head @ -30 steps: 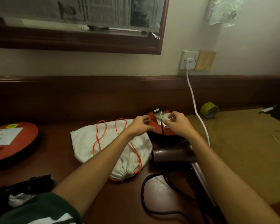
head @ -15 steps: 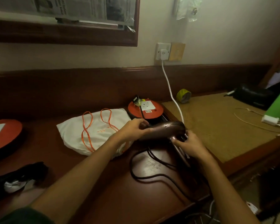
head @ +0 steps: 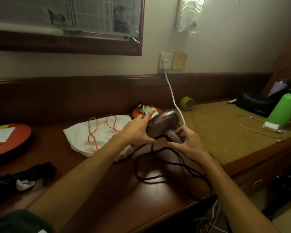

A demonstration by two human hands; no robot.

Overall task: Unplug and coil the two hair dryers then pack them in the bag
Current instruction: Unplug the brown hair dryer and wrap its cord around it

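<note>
Hands grip the brown hair dryer (head: 161, 125): left hand (head: 138, 130) on its body, right hand (head: 188, 142) on the handle; we should coil the black cord (head: 158, 175) in even loops.

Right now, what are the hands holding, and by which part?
Both hold the brown hair dryer. The left hand wraps the barrel's rear end; the right hand grips the handle just below the barrel. Its black cord hangs loose on the desk.
</note>
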